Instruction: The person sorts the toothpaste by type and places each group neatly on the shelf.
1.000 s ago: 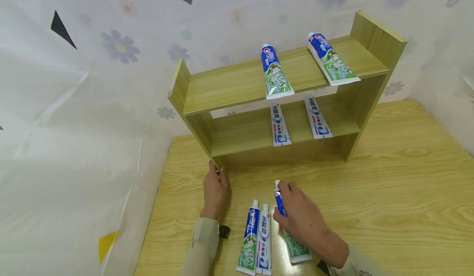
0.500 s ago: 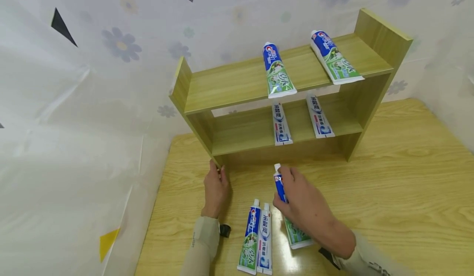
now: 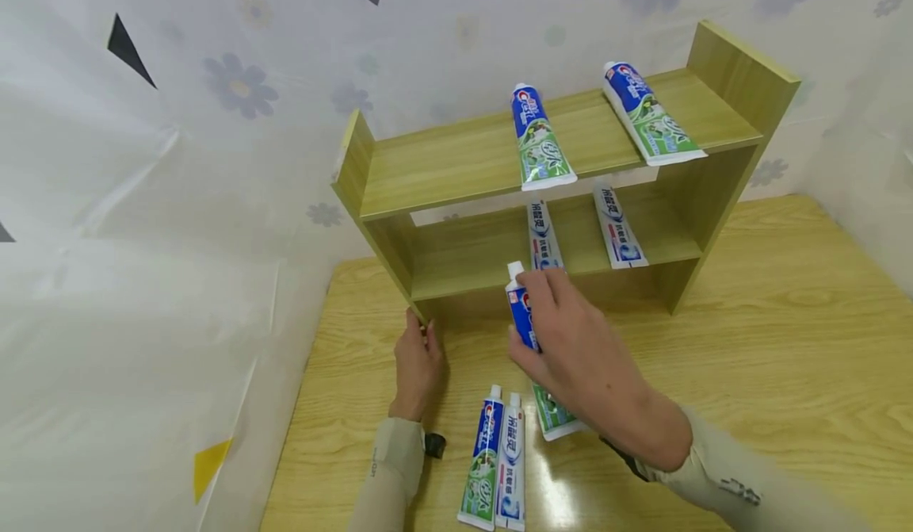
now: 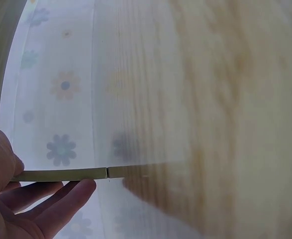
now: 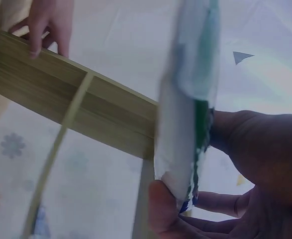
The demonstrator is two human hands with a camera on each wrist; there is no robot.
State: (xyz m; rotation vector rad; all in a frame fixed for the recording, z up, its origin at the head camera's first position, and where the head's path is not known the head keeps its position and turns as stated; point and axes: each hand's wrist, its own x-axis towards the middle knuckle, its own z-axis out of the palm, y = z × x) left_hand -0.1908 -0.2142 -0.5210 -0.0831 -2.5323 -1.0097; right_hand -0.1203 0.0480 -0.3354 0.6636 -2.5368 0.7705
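Note:
In the head view my right hand (image 3: 595, 361) grips a blue and green toothpaste tube (image 3: 523, 318) above the table, its white cap pointing toward the shelf. In the right wrist view, thumb and fingers hold the tube (image 5: 178, 114) near one end. My left hand (image 3: 417, 369) pinches the lower front edge of the left side panel of a wooden shelf (image 3: 435, 167). The left wrist view has that panel edge (image 4: 61, 175) between thumb and fingers. Two blue and green tubes, left (image 3: 538, 139) and right (image 3: 652, 116), lie on the top board.
Two white tubes, left (image 3: 544, 235) and right (image 3: 617, 227), lie on the middle board, the left one partly behind my right hand. On the table (image 3: 785, 342), a blue and green tube (image 3: 483, 457) lies beside a white one (image 3: 510, 468). A flower-patterned sheet (image 3: 250, 175) hangs behind.
My right hand has lifted the held toothpaste tube and moved it forward, up toward the shelf. The left hand keeps its grip on the side panel.

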